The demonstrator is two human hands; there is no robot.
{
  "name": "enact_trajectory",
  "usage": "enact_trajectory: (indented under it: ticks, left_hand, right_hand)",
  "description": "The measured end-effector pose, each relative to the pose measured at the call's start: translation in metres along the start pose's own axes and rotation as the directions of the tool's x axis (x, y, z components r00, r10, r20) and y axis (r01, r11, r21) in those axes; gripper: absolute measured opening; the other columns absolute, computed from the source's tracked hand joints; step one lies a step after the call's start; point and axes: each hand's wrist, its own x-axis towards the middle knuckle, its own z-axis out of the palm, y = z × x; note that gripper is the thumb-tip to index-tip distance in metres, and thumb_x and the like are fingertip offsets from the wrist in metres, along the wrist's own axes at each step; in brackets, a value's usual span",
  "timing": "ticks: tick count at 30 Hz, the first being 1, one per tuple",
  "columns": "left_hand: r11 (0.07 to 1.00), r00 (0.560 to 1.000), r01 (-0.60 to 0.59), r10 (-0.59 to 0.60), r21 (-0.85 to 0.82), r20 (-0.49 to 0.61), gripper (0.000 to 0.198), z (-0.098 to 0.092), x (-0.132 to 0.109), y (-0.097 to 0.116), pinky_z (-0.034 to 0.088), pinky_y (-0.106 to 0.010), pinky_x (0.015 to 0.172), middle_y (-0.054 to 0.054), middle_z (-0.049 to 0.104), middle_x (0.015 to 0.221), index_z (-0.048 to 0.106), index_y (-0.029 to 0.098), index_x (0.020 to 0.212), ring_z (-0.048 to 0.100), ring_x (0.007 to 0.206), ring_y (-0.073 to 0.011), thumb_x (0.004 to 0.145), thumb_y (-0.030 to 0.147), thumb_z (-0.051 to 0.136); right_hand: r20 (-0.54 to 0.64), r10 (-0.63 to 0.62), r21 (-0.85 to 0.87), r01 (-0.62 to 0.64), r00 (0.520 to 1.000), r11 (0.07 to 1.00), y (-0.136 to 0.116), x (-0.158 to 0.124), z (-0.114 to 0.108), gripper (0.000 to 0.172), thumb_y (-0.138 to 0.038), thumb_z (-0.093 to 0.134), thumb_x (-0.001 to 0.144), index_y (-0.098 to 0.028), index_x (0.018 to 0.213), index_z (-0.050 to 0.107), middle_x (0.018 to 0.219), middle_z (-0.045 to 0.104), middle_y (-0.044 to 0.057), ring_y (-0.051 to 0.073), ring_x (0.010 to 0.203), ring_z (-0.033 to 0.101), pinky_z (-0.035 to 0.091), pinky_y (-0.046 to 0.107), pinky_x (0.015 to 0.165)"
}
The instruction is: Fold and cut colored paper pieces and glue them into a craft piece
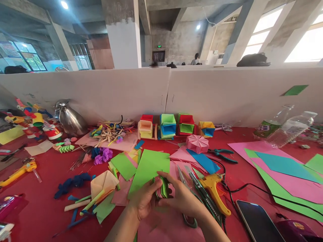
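A small stack of folded pink and green paper is held between both hands over the red table. My left hand grips its left side, the thumb on top. My right hand closes on its right side with curved fingers. Beneath and behind lies a green paper sheet, with pink paper nearer the front. Scissors, a green cutter and a yellow glue gun lie just right of my right hand.
Folded paper boxes stand by the white partition. A steel jug is at the back left, plastic bottles back right. A phone and black cable lie at right. Paper strips lie at left.
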Motion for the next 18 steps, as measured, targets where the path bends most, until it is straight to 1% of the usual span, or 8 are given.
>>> enact_trajectory:
  ticks: [2, 4, 8, 13, 18]
  left_hand:
    - [1.0, 1.0, 0.009, -0.009, -0.012, -0.006, 0.032, 0.002, -0.001, -0.001, 0.047, -0.024, 0.053, -0.008, 0.07, 0.076, 0.061, 0.013, 0.094, 0.066, 0.065, -0.0182, 0.076, 0.04, 0.065]
    - [1.0, 1.0, 0.008, -0.009, -0.022, -0.006, 0.034, 0.004, -0.003, -0.001, 0.047, -0.023, 0.053, -0.008, 0.07, 0.077, 0.062, 0.013, 0.094, 0.066, 0.064, -0.0169, 0.076, 0.042, 0.065]
    - [0.999, 1.0, 0.003, -0.004, -0.034, -0.015, 0.037, 0.005, -0.004, -0.001, 0.048, -0.023, 0.053, -0.008, 0.07, 0.079, 0.063, 0.012, 0.094, 0.064, 0.061, -0.015, 0.074, 0.043, 0.066]
    - [1.0, 0.999, -0.001, 0.0, -0.028, -0.035, 0.038, 0.006, -0.004, -0.001, 0.048, -0.023, 0.052, -0.009, 0.07, 0.079, 0.064, 0.012, 0.093, 0.063, 0.059, -0.015, 0.073, 0.044, 0.067]
    - [0.999, 0.999, -0.011, 0.009, -0.037, -0.049, 0.038, 0.007, -0.003, -0.001, 0.049, -0.024, 0.052, -0.007, 0.07, 0.077, 0.065, 0.012, 0.092, 0.064, 0.06, -0.0159, 0.07, 0.043, 0.07]
  right_hand:
    - [0.013, -0.034, 0.057, 0.033, 0.999, 0.998, 0.002, 0.001, -0.002, 0.078, -0.017, 0.076, 0.06, -0.022, 0.13, 0.043, 0.103, 0.063, 0.003, 0.024, 0.104, 0.054, 0.043, 0.035, 0.09]
    - [0.021, -0.047, 0.099, 0.045, 0.999, 0.994, 0.003, 0.001, -0.004, 0.076, -0.02, 0.077, 0.06, -0.021, 0.129, 0.044, 0.105, 0.062, 0.004, 0.024, 0.108, 0.052, 0.041, 0.036, 0.093]
    - [0.032, -0.055, 0.126, 0.051, 0.998, 0.991, 0.005, 0.002, -0.005, 0.074, -0.025, 0.076, 0.063, -0.021, 0.129, 0.043, 0.106, 0.061, 0.005, 0.024, 0.108, 0.052, 0.044, 0.036, 0.09]
    - [0.042, -0.07, 0.153, 0.063, 0.997, 0.986, 0.009, 0.004, -0.004, 0.072, -0.024, 0.074, 0.066, -0.022, 0.13, 0.042, 0.106, 0.059, 0.004, 0.023, 0.105, 0.053, 0.044, 0.036, 0.091]
    - [0.041, -0.077, 0.176, 0.069, 0.996, 0.982, 0.011, 0.004, -0.003, 0.076, -0.029, 0.077, 0.064, -0.021, 0.13, 0.041, 0.104, 0.059, 0.004, 0.024, 0.108, 0.051, 0.043, 0.036, 0.091]
